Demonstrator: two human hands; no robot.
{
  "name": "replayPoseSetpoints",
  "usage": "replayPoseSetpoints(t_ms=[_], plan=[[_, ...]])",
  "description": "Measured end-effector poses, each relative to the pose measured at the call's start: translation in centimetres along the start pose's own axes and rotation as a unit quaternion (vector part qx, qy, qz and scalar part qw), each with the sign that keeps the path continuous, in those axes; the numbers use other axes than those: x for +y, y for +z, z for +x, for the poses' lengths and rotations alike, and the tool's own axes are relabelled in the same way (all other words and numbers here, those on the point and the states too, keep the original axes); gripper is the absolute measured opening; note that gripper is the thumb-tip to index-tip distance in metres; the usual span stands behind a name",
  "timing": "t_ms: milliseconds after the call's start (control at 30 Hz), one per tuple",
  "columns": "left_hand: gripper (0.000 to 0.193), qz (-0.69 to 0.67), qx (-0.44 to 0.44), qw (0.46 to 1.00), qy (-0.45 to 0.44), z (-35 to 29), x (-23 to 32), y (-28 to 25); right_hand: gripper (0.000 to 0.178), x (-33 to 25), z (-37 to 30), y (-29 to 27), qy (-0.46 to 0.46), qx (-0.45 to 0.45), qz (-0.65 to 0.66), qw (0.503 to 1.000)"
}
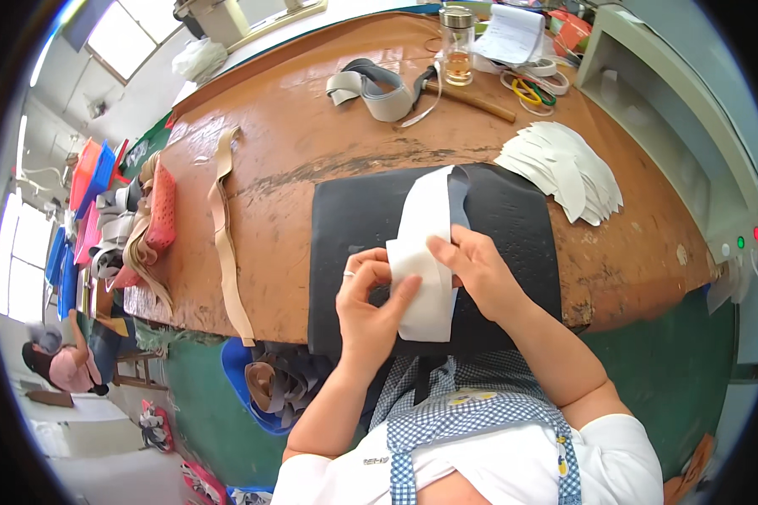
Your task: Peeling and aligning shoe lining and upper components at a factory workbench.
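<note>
Over a black mat (pixel 354 210) I hold a white strip (pixel 429 311) with a grey side, its far end curving away across the mat. My left hand (pixel 366 311), with a ring on one finger, is closed on the strip's left edge, thumb on top. From the right, my right hand (pixel 482 273) pinches the strip near its middle with thumb and fingertips. An overlapping white layer lies under my fingers; I cannot tell whether it is a fold or a separate piece. To the right of the mat is a fanned pile of white cut pieces (pixel 564 168).
A brown-covered table (pixel 286 126) carries a beige strip (pixel 223 236), a grey coiled band (pixel 387 97), a wooden-handled hammer (pixel 472 101), a glass jar (pixel 458 50) and scissors (pixel 528 91). A grey machine (pixel 674 109) borders the right. Below sits a blue bin (pixel 236 374). Another person (pixel 67 366) sits far left.
</note>
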State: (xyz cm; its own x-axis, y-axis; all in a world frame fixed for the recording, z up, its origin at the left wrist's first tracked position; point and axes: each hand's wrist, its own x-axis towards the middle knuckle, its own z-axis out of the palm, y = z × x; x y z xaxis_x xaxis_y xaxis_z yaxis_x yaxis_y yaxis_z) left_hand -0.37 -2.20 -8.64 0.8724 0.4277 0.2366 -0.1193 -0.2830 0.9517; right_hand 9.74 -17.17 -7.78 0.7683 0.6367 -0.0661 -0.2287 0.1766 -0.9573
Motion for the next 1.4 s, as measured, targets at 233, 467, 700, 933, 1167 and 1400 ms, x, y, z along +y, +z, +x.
replayPoseSetpoints(t_ms=[233,467,700,933,1167,1400], plan=[[0.017,-0.033,0.027,0.998,-0.053,0.3,0.4,0.4,0.030,0.6,0.8,-0.7,0.027,-0.010,-0.043,0.999],[0.026,0.141,-0.007,0.951,0.275,-2.4,5.1,1.8,0.039,2.0,3.1,-0.7,0.171,-0.007,0.084,0.982],[0.023,-0.217,0.034,0.961,-0.167,2.3,2.9,0.4,0.042,1.2,-2.9,1.2,0.045,-0.056,0.095,0.993],[0.037,-0.180,-0.019,0.978,-0.104,2.9,2.5,0.7,0.034,0.8,-3.2,1.2,0.058,-0.027,0.044,0.997],[0.032,-0.187,-0.034,0.971,-0.146,3.3,1.9,0.5,0.032,0.8,-3.2,1.1,0.039,-0.046,0.010,0.998],[0.031,-0.201,-0.049,0.963,-0.173,2.8,1.7,0.8,0.029,0.9,-3.2,1.1,0.056,-0.029,0.072,0.995]])
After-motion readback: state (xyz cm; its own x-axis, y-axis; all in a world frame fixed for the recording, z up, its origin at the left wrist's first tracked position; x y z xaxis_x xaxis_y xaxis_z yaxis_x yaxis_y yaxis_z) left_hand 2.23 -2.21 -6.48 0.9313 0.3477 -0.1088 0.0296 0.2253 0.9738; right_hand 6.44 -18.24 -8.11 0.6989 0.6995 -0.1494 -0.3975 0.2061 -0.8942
